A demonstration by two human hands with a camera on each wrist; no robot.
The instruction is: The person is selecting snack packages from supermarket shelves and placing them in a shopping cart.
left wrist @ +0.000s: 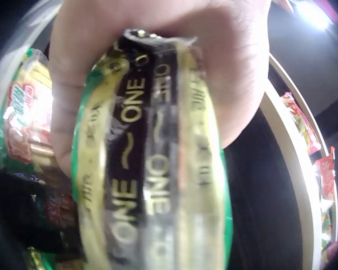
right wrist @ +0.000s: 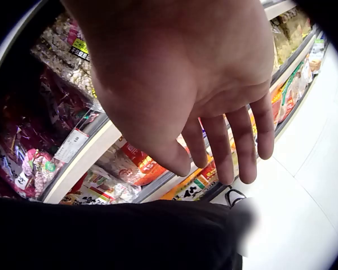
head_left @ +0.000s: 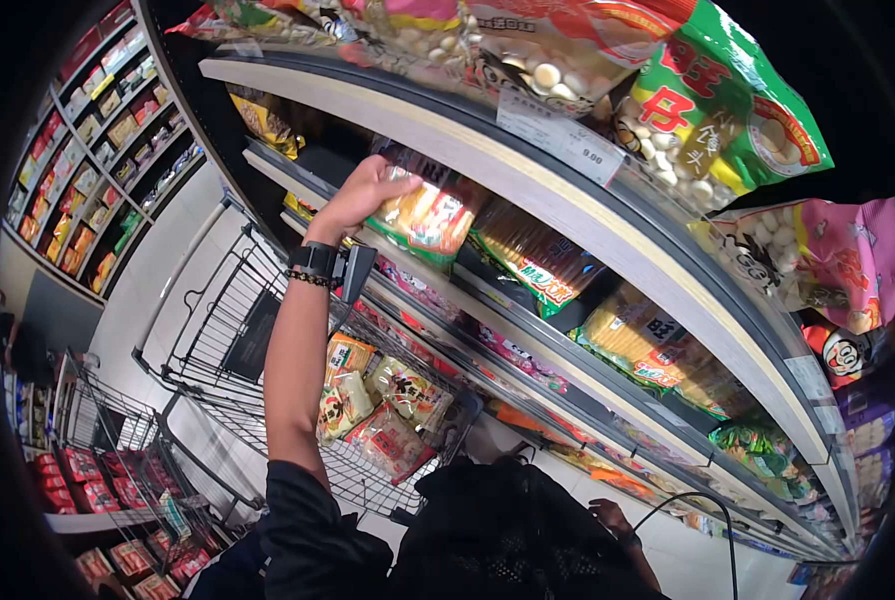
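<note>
My left hand point(head_left: 361, 198) reaches into a middle shelf and grips a clear snack pack point(head_left: 426, 218) with a green lower edge and pale stick-like pieces inside. In the left wrist view, the fingers and thumb point(left wrist: 236, 73) close on either side of the pack's end, which shows a dark band with gold lettering point(left wrist: 136, 152). Similar packs point(head_left: 540, 265) stand farther along the same shelf. My right hand point(right wrist: 186, 84) hangs low at my side, its fingers loosely extended and holding nothing, beside the lower shelves.
A wire shopping cart point(head_left: 230, 300) stands left of the shelves, with several snack bags point(head_left: 408, 392) in it. A long curved shelf edge point(head_left: 528, 150) runs above my left hand, with larger bags point(head_left: 713, 120) over it. Another cart point(head_left: 118, 420) stands at the lower left.
</note>
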